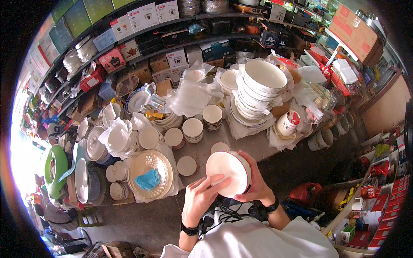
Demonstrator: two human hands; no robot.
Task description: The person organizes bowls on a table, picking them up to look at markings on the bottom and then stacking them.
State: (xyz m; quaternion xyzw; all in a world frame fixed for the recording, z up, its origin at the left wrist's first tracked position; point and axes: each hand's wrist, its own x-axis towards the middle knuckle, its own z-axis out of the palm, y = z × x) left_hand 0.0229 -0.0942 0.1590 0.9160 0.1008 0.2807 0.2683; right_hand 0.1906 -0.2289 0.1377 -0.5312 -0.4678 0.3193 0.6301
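A white round bowl [227, 171] with a thin red line along its edge is held up in front of me, above the near edge of the table. My right hand [257, 178] grips its right side, fingers wrapped round the outer wall. My left hand [201, 195] reaches over the bowl's lower left edge, fingers stretched out and apart, tips on the pale surface; its thumb is hidden. Just behind the bowl, a small white bowl [220, 147] sits on the table, partly covered. Another white bowl [187, 166] stands to the left.
A large perforated bowl [148, 157] with blue plastic in it is at the table's left. Stacked white bowls [192, 129] stand behind, and a tall stack of large bowls [263, 77] rises farther back. A red-and-white mug [287, 124] rests on wrapping. Boxed goods [144, 17] line the shelves.
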